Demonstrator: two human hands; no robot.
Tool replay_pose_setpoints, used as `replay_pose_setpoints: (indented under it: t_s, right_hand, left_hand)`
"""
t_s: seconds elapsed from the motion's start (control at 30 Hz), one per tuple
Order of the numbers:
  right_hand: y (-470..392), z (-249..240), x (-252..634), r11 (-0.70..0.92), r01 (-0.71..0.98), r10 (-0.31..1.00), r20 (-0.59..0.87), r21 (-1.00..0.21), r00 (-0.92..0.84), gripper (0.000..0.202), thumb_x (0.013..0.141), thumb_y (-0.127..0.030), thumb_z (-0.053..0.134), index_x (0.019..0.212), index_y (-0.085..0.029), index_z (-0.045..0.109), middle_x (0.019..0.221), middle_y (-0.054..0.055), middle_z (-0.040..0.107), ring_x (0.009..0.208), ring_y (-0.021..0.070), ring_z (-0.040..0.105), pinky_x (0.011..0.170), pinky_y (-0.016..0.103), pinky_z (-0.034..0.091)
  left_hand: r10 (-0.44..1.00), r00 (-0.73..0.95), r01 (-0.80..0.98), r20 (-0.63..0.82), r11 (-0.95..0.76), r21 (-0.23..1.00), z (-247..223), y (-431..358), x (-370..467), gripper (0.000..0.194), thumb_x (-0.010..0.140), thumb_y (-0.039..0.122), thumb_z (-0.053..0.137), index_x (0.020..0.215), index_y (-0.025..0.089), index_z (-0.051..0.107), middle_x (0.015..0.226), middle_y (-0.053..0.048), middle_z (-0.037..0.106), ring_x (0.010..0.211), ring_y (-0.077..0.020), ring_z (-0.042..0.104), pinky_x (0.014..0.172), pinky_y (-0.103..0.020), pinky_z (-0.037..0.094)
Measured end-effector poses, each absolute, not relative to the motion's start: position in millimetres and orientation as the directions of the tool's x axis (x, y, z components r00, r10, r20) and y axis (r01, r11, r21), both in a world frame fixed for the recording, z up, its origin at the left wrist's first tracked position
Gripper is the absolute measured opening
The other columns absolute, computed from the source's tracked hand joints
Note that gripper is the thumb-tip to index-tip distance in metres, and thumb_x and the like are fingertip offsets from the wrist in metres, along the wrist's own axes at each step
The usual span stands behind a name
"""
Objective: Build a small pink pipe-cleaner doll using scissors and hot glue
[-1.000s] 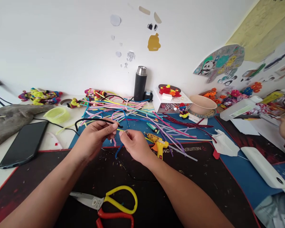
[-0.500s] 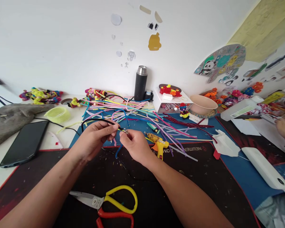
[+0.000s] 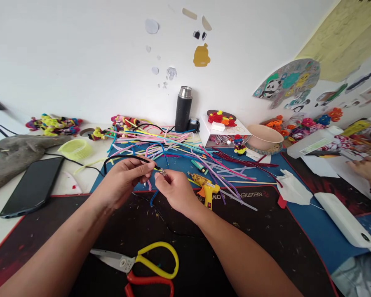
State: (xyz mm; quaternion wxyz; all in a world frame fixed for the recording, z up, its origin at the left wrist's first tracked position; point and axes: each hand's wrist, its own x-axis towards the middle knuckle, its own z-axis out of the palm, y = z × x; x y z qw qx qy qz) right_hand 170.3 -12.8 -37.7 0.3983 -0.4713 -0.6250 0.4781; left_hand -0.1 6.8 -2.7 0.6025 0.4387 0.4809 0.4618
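My left hand [image 3: 126, 175] pinches a black pipe cleaner [image 3: 120, 156] whose long end arches back over the wrist. Close beside it, my right hand [image 3: 176, 187] is closed on a small silvery metal piece [image 3: 163, 172], mostly hidden by the thumb and fingers. The pipe cleaner's dark tip meets this piece between the two hands. Below them, scissors [image 3: 123, 262] with a yellow and a red handle lie on the black mat [image 3: 235, 255]. Just right of my right hand lies a yellow glue gun [image 3: 208, 189].
Loose coloured pipe cleaners [image 3: 148, 140] spread behind my hands. A black flask [image 3: 183, 109] stands by the wall, near a white box [image 3: 212, 138] and a beige bowl [image 3: 264, 137]. A phone [image 3: 32, 187] lies left; a white device [image 3: 343, 218] and another person's hand [image 3: 365, 170] are right.
My hands stay nearly in place, with the right thumb shifting slightly on the metal piece. The pipe cleaner's loop moves a little left. The other person's hand moves left over the paper.
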Motion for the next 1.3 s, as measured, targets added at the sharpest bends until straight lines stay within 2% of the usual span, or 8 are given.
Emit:
replay_pose_setpoints:
  t_s: [0.53,0.73,0.97,1.1,1.3]
  right_hand:
    - [-11,-44,170,0.082,0.224,0.965,0.021,-0.971,-0.260,0.043,0.096,-0.054,0.058,0.067,-0.023,0.050,0.063,-0.005,0.048,0.062,0.0131,0.040,0.059,0.031,0.024]
    - [-10,-47,169,0.076,0.227,0.965,0.015,-0.971,-0.261,0.045,0.097,-0.056,0.058,0.067,-0.023,0.050,0.062,-0.006,0.042,0.062,0.0130,0.038,0.059,0.031,0.024]
    - [-12,-48,171,0.115,0.150,0.931,0.054,-0.982,-0.361,0.054,0.101,-0.063,0.060,0.068,-0.024,0.043,0.063,-0.005,0.043,0.064,0.0136,0.038,0.060,0.029,0.027]
    - [-14,-48,172,0.084,0.088,0.917,0.042,-0.993,-0.396,0.054,0.101,-0.068,0.062,0.072,-0.024,0.048,0.065,-0.005,0.045,0.062,0.0137,0.040,0.058,0.028,0.029]
    - [-9,-47,173,0.043,-0.049,0.946,0.056,-0.998,-0.319,0.053,0.093,-0.072,0.074,0.078,-0.024,0.056,0.063,-0.007,0.043,0.057,0.0125,0.036,0.054,0.028,0.029]
  left_hand:
    - [0.983,0.103,-0.173,-0.149,0.166,0.971,-6,6,2,0.044,0.050,0.046,0.108,0.069,0.018,0.081,0.058,-0.001,0.063,0.056,-0.0120,0.049,0.052,-0.024,0.039]
    - [0.981,0.121,-0.185,-0.148,0.169,0.968,-11,7,1,0.043,0.052,0.044,0.108,0.072,0.016,0.082,0.061,-0.001,0.065,0.056,-0.0110,0.050,0.053,-0.024,0.039]
    - [0.982,0.096,-0.202,-0.163,0.180,0.963,-11,7,1,0.043,0.051,0.042,0.108,0.075,0.017,0.083,0.062,0.000,0.066,0.056,-0.0110,0.051,0.054,-0.025,0.038]
    - [0.983,0.102,-0.195,-0.155,0.172,0.965,-11,7,1,0.040,0.053,0.042,0.107,0.070,0.017,0.080,0.062,-0.001,0.065,0.056,-0.0117,0.051,0.054,-0.026,0.038]
    - [0.989,0.077,-0.206,-0.130,0.143,0.968,-10,9,0,0.040,0.052,0.040,0.107,0.074,0.017,0.082,0.063,-0.001,0.067,0.057,-0.0116,0.050,0.054,-0.026,0.037]
